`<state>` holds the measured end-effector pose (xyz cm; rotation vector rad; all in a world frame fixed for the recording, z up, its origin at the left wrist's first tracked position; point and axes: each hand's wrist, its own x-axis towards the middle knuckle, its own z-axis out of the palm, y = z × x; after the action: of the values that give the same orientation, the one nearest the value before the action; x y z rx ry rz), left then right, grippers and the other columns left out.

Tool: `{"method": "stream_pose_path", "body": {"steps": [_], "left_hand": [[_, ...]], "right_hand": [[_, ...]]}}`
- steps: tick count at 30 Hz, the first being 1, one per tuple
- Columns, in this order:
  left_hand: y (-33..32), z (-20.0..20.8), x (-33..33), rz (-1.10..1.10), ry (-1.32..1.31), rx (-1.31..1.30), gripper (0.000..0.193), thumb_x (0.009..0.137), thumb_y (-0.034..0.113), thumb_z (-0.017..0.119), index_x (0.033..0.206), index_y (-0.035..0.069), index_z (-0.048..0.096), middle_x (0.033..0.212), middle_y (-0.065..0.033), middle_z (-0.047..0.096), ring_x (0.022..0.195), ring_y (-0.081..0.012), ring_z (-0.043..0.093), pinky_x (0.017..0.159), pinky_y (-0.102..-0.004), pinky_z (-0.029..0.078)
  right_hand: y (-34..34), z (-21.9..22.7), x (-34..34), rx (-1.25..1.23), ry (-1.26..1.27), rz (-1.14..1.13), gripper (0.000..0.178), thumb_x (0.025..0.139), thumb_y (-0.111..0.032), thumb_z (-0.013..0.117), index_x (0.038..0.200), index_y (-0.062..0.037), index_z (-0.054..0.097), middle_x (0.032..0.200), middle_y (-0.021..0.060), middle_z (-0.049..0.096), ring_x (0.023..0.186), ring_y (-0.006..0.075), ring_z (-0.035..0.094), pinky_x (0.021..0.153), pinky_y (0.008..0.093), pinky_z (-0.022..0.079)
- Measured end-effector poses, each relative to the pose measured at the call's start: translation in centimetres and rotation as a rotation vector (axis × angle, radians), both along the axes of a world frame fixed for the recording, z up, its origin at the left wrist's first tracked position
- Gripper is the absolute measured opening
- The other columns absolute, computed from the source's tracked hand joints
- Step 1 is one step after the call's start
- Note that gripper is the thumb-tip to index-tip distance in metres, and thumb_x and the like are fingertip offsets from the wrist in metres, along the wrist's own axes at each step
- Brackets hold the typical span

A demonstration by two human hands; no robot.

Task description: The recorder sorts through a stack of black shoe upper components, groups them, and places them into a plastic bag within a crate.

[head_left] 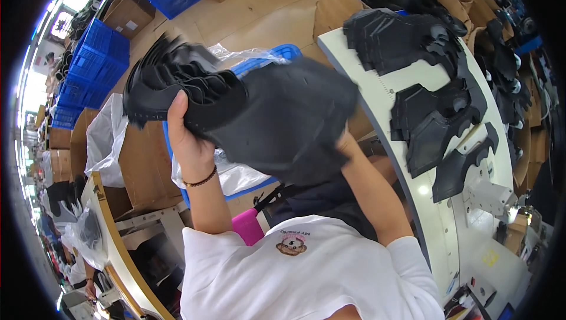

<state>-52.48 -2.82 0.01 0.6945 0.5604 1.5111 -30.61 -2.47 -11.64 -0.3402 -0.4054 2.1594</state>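
A thick stack of black shoe-upper pieces [283, 116] is held up in front of me with both hands, slightly smeared by motion. My left hand [190, 146] grips its left part, thumb on top and the other fingers out of sight underneath. Fanned, curved edges of the layers rise above that thumb. At the stack's lower right edge is my right hand [345, 142], closed on it, with most of its fingers hidden. Below the stack stands a blue crate [259, 189] lined with clear plastic.
To the right, a white work table [374, 93] carries more black upper pieces [433, 122] and a white sewing machine [492, 196]. Cardboard boxes [147, 169] and blue crates [94, 63] stand at the left. A wooden-edged table [109, 225] is at the lower left.
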Motion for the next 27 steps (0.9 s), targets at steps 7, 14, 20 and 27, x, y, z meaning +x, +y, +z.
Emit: {"method": "stream_pose_path", "body": {"steps": [7,14,20,27], "left_hand": [[7.6,-18.5,0.3,0.630,0.054,-0.249,0.030,0.074,0.011,0.065,0.102,0.013,0.053,0.098,-0.0036,0.056,0.087,-0.0189,0.056,0.073,-0.0342,0.050],[7.8,-30.4,-3.7,0.215,0.292,-1.032,0.054,0.079,0.048,0.053,0.109,0.003,0.046,0.110,-0.0096,0.054,0.096,-0.0212,0.054,0.079,-0.0368,0.039],[6.2,-26.5,-1.2,-0.315,1.247,-0.643,0.044,0.079,0.038,0.054,0.105,0.002,0.054,0.093,-0.0096,0.060,0.082,-0.0204,0.057,0.070,-0.0332,0.044],[4.1,-9.3,19.8,-0.237,1.049,0.465,0.024,0.076,0.012,0.062,0.097,0.003,0.055,0.083,-0.0077,0.057,0.076,-0.0158,0.054,0.069,-0.0274,0.043]], "right_hand": [[3.2,-3.4,1.9,-0.197,-0.519,-0.146,0.093,0.073,-0.073,0.029,0.133,-0.0027,0.021,0.133,0.0158,0.030,0.122,0.0330,0.029,0.098,0.0460,0.026],[-3.4,-3.3,4.0,0.003,-1.083,-0.030,0.054,0.084,-0.026,0.054,0.127,-0.0023,0.032,0.115,0.0094,0.046,0.102,0.0178,0.048,0.084,0.0301,0.040],[-9.9,3.0,9.7,0.262,-1.098,-0.602,0.032,0.082,-0.012,0.057,0.112,-0.0021,0.050,0.103,0.0072,0.055,0.087,0.0108,0.053,0.078,0.0241,0.043],[-16.7,3.8,20.2,0.033,-1.271,-1.349,0.030,0.081,-0.008,0.057,0.109,0.0004,0.050,0.104,0.0096,0.055,0.094,0.0129,0.052,0.079,0.0245,0.043]]}}
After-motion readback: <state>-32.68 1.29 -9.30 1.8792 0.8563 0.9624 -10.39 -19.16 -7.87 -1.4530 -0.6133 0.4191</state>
